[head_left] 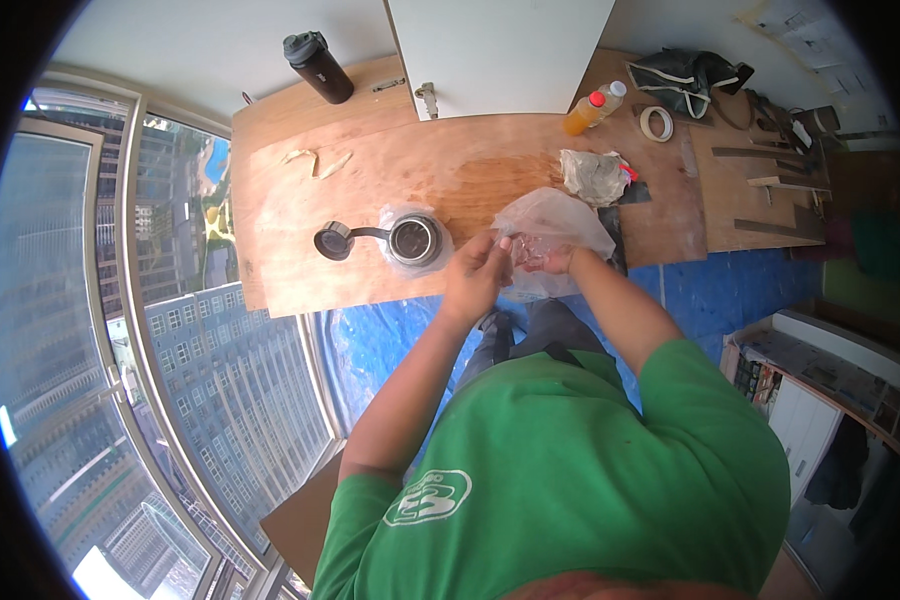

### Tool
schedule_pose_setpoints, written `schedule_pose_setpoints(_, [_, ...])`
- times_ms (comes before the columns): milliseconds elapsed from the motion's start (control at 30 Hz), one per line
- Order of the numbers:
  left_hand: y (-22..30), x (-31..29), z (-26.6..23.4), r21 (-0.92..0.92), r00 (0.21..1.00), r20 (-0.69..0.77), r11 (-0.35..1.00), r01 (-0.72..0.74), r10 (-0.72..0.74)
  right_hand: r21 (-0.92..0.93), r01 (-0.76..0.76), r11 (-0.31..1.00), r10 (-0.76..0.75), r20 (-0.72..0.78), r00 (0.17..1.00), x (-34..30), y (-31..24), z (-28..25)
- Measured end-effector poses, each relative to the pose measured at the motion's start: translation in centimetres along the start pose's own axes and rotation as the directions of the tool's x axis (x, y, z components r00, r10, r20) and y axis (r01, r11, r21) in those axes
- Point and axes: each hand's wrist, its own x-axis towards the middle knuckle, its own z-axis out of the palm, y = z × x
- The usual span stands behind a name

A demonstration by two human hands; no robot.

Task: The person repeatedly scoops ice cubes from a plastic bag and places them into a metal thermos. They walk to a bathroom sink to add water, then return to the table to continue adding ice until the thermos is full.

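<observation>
A translucent white plastic bag (pixel 574 218) is bunched up between my hands at the table's near edge. My left hand (pixel 478 272) pinches its left side between thumb and fingers. Film partly covers my right hand (pixel 552 260), whose fingers show dimly through it, closed on the crumpled plastic. To the left of my hands stands a flask (pixel 414 240) with a dark inside and a metal rim, resting on a piece of clear plastic. Its round lid (pixel 333 240) hangs open to the left on a strap.
Behind stand a dark bottle (pixel 322 75), a white panel (pixel 500 50) and bottles of orange (pixel 582 114) and clear (pixel 611 100) liquid. A tape roll (pixel 656 124), crumpled cloth (pixel 594 177) and wood strips (pixel 770 230) lie rightward. Blue sheeting (pixel 370 345) covers the floor; windows (pixel 50 300) flank the left.
</observation>
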Motion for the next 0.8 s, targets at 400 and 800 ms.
schedule_pose_setpoints(400, [0.1, 0.0, 0.1, -0.023, 0.996, -0.093, 1.0, 0.01, -0.012, 0.125, 0.17, 0.977, -0.153, -0.136, 0.979, -0.9, -0.1, 3.9])
schedule_pose_setpoints(800, [-3.0, 1.3, -1.0, 0.074, 0.963, -0.268, 0.997, -0.014, 0.034, 0.109, 0.199, 0.974, -0.213, 0.142, 0.967, -7.8, -1.8, 9.7])
